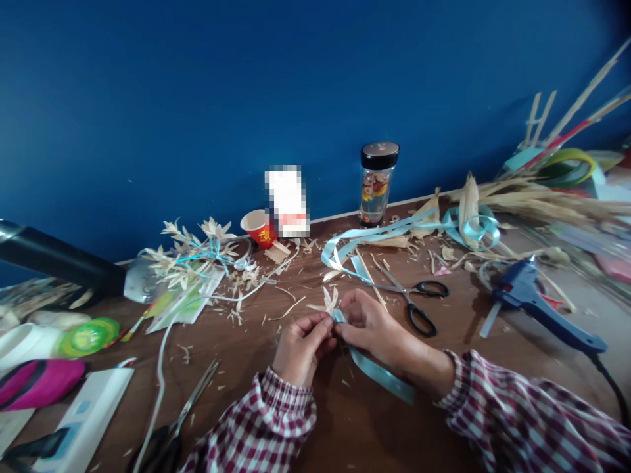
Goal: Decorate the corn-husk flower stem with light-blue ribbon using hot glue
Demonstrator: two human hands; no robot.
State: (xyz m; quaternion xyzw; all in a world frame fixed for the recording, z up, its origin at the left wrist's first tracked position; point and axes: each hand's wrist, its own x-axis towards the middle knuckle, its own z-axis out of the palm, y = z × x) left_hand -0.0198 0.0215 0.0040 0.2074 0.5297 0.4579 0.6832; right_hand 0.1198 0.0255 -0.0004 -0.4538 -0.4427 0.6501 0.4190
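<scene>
My left hand (306, 341) pinches the base of a small corn-husk flower (327, 302), whose pale petals point up and away from me. Against that base, my right hand (371, 326) is closed on a light blue ribbon (382, 380). One tail of the ribbon hangs below the right hand, over the table. Both sets of fingertips nearly meet, and the exact wrap of ribbon between them is partly hidden. Just beyond the right hand lie scissors (409, 292) with black handles. A longer loop of blue ribbon (365, 233) spreads behind the hands.
Finished husk flowers (202, 249) lie at the left, by a red paper cup (259, 228). A glass bottle (378, 184) stands near the wall. At right is a blue glue gun (547, 305); at lower left, more scissors (182, 420), a white cable (160, 374) and a power strip (91, 417).
</scene>
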